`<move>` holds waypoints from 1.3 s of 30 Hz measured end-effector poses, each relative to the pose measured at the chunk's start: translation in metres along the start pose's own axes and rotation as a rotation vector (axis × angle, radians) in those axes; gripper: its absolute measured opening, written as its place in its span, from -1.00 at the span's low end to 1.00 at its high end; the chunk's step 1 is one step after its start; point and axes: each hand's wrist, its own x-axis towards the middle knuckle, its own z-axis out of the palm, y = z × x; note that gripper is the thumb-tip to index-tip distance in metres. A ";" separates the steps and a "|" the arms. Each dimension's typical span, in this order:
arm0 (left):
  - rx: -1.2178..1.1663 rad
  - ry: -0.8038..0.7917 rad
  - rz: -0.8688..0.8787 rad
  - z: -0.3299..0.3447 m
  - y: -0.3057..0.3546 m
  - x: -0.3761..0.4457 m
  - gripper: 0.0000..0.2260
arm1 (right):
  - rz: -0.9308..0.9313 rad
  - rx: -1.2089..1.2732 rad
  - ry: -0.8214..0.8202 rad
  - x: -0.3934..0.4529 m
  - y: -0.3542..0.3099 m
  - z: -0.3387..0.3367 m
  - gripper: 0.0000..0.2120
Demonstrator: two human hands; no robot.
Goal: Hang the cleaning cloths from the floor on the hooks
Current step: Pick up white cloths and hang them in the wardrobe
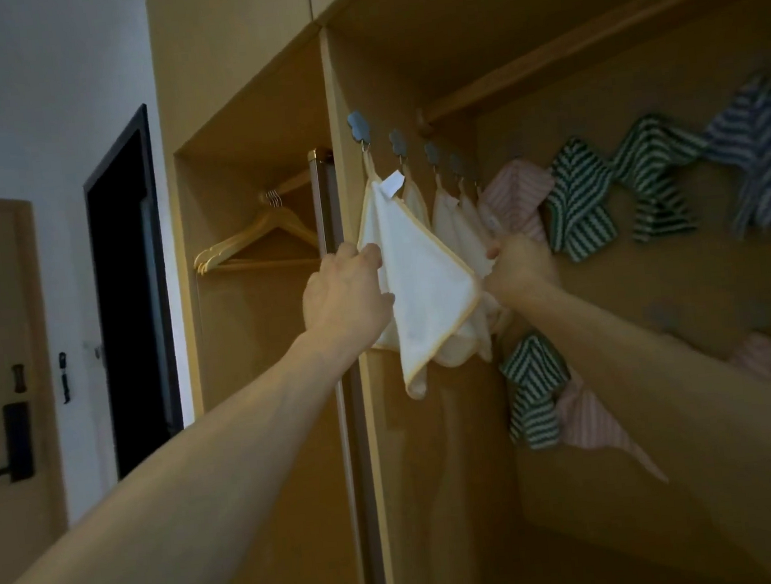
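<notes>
A white cloth with yellow trim [420, 283] hangs by its loop from the nearest cloud-shaped hook [359, 125] on the wardrobe's side panel. My left hand [348, 290] pinches its left edge. My right hand [519, 262] grips the right corner of the same cloth, with more white cloths [455, 233] hanging close behind from the following hooks [398, 142]. Pink, green and blue striped cloths [577, 198] hang along the back wall.
An open wooden wardrobe surrounds me, with a rail [586, 44] overhead. Wooden hangers [256, 245] hang in the left compartment. A metal-edged door [334, 296] stands between the compartments. A room door with a lock [16, 440] is at far left.
</notes>
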 end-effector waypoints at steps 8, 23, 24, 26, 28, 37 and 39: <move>-0.083 -0.235 0.031 -0.024 0.029 -0.060 -0.51 | -0.094 0.021 -0.163 -0.094 0.006 -0.029 -0.42; -0.178 -0.372 -0.081 -0.078 0.086 -0.241 -0.49 | -0.146 -0.074 -0.336 -0.288 0.029 -0.098 -0.46; -0.192 -0.394 -0.095 -0.084 0.092 -0.258 -0.49 | -0.138 -0.061 -0.346 -0.305 0.034 -0.105 -0.46; -0.205 -0.435 -0.108 -0.097 0.105 -0.292 -0.50 | -0.120 -0.044 -0.366 -0.341 0.048 -0.117 -0.46; -0.212 -0.467 -0.122 -0.111 0.119 -0.325 -0.51 | -0.083 -0.032 -0.390 -0.377 0.062 -0.129 -0.45; -0.309 -0.696 -0.181 -0.152 0.184 -0.453 -0.52 | 0.149 0.001 -0.510 -0.557 0.110 -0.173 -0.47; -0.342 -0.725 -0.172 -0.155 0.198 -0.473 -0.51 | 0.197 -0.012 -0.516 -0.588 0.118 -0.184 -0.48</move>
